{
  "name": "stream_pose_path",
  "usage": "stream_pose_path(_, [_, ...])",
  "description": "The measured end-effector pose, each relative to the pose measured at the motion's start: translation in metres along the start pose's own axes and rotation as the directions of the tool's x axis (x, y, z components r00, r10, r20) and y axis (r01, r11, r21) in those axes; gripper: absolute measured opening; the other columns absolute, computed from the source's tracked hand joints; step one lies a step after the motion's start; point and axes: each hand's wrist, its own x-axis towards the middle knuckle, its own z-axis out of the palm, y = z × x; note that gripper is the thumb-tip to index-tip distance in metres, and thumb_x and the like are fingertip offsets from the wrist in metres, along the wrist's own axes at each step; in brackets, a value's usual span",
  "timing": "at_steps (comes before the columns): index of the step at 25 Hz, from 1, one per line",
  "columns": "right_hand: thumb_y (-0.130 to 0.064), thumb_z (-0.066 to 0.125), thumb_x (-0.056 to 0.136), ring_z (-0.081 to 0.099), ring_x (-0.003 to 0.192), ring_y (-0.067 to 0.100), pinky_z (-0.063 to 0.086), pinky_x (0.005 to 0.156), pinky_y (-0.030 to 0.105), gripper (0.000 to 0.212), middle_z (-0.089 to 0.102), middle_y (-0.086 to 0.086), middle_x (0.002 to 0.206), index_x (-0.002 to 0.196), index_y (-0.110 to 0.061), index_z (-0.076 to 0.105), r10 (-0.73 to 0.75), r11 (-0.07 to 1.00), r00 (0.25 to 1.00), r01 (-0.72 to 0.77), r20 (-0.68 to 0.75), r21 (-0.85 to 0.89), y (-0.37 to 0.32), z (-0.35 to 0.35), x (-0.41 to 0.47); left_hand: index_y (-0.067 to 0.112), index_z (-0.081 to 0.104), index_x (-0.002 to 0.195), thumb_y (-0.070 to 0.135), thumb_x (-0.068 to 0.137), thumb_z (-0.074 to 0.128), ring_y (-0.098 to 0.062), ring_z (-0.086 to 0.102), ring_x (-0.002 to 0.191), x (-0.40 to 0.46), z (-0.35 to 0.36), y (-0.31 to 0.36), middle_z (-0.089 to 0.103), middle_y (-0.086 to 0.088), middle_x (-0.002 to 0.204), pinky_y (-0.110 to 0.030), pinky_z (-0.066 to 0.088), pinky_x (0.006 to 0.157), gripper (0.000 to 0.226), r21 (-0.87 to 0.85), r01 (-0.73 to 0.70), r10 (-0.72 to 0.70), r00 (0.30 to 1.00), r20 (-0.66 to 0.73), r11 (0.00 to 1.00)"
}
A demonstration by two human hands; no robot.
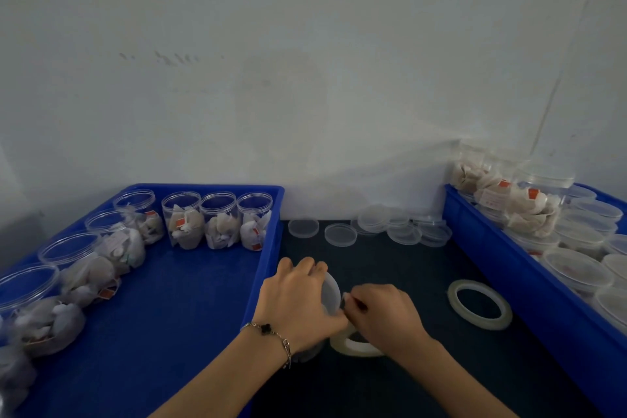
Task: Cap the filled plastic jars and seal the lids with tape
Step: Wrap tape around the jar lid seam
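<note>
Gripping a capped clear jar (330,292) from above, the left hand (298,299) curls round its lid on the dark worktop (407,268); the jar looks tipped right. The right hand (383,316) pinches tape at the lid's edge, above a pale tape roll (356,346).

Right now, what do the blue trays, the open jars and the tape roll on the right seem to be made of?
Blue trays: probably moulded plastic, smooth, evenly coloured, with a slight sheen.
Open jars: clear plastic; the packets inside show through.
Tape roll: translucent pale film, likely plastic adhesive tape; the dark table shows through its hole.
</note>
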Motion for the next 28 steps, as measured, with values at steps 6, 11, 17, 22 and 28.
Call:
stream_pose_path(6, [-0.029,0.045,0.094,0.032,0.047,0.009,0.028,0.048,0.023,0.044,0.037,-0.007,0.051,0.053,-0.021,0.034,0.066,0.997,0.997,-0.065,0.026,-0.031,-0.019,0.010,0.031,0.028,0.042,0.128,0.073,0.067,0.046,-0.014,0.040,0.106,0.007,-0.002,-0.012,0.046,0.012,0.122,-0.024,0.033,0.065,0.076,0.006,0.141,-0.141,0.990,-0.004,0.990])
stream_pose_path(11, [-0.028,0.045,0.093,0.032,0.043,0.007,0.027,0.044,0.024,0.042,0.039,-0.007,0.050,0.052,-0.021,0.036,0.147,0.989,0.988,-0.146,0.053,-0.019,-0.021,0.014,0.043,0.027,0.042,0.128,0.073,0.068,0.050,-0.016,0.040,0.110,0.011,-0.002,-0.011,0.047,0.009,0.123,-0.025,0.034,0.068,0.076,-0.026,0.182,-0.182,0.983,-0.019,0.983])
stream_pose_path(17, [-0.025,0.043,0.097,0.051,0.057,0.016,0.039,0.051,0.028,0.038,0.053,0.001,0.061,0.061,-0.015,0.049,0.462,0.887,0.885,-0.461,0.058,-0.021,0.041,-0.022,0.057,0.038,0.049,0.113,0.075,0.054,0.041,-0.005,0.043,0.097,-0.012,-0.012,0.004,0.050,0.018,0.113,-0.022,0.035,0.068,0.071,-0.275,0.098,-0.085,0.995,0.059,0.956])
stream_pose_path(22, [-0.034,0.040,0.099,0.042,0.046,0.007,0.028,0.044,0.024,0.039,0.043,-0.009,0.056,0.061,-0.023,0.037,0.165,0.966,0.955,-0.207,-0.247,-0.155,0.040,-0.029,0.046,0.036,0.038,0.132,0.070,0.065,0.048,-0.003,0.036,0.106,-0.007,-0.016,0.005,0.041,0.019,0.125,-0.023,0.035,0.081,0.076,-0.314,0.006,-0.001,1.000,0.014,0.949])
stream_pose_path(28, [-0.047,0.034,0.099,0.054,0.067,0.003,0.042,0.057,0.015,0.027,0.057,-0.011,0.100,0.105,-0.029,0.053,0.090,0.948,0.994,-0.105,-0.064,-0.301,0.046,0.006,0.002,0.033,0.040,0.133,0.067,0.071,0.052,-0.008,0.042,0.111,-0.010,-0.005,-0.004,0.043,0.017,0.126,-0.024,0.040,0.084,0.072,-0.228,0.057,-0.038,0.995,0.088,0.972])
